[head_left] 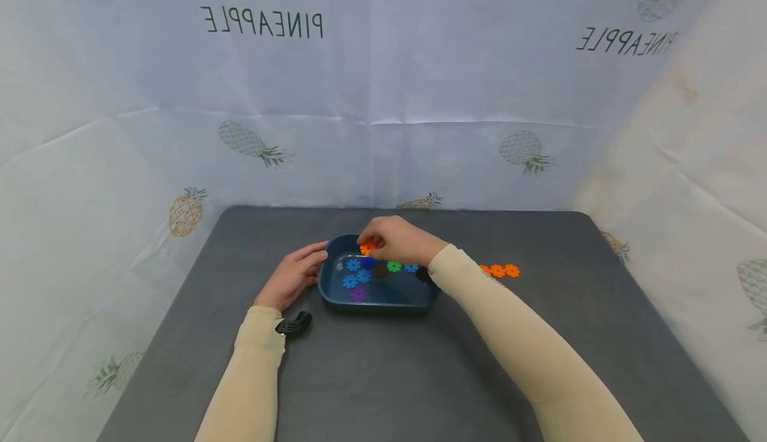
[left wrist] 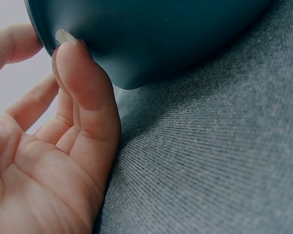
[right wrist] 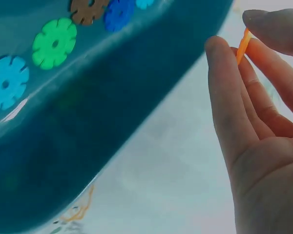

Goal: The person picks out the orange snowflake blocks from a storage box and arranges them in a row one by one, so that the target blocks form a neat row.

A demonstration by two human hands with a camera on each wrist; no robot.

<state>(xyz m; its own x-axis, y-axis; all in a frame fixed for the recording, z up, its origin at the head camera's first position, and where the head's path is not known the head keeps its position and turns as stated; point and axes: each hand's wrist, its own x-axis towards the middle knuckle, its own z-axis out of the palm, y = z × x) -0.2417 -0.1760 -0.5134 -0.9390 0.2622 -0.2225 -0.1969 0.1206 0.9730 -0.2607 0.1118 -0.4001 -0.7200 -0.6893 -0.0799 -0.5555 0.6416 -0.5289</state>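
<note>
A dark teal tray (head_left: 374, 307) stands on the table and holds flower-shaped notched discs in several colours. My left hand (head_left: 292, 277) is at its left end. In the left wrist view the thumb (left wrist: 83, 78) lies against the tray's outer wall and a finger reaches the rim, pinching it. Over the tray's far left part, my right hand (head_left: 403, 241) pinches an orange notched disc (head_left: 368, 247) between thumb and fingertips. The right wrist view shows this orange disc (right wrist: 243, 46) edge-on. Below it lie blue discs (head_left: 363, 275), a green disc (head_left: 393, 266) and a purple disc (head_left: 358, 293).
Right of the tray, a row of joined orange discs (head_left: 497, 271) lies on the grey table (head_left: 383, 375), partly hidden by the right sleeve. A black strap (head_left: 295, 324) is at the left wrist. Pineapple-printed white cloth (head_left: 371, 162) hangs behind the table and along its sides.
</note>
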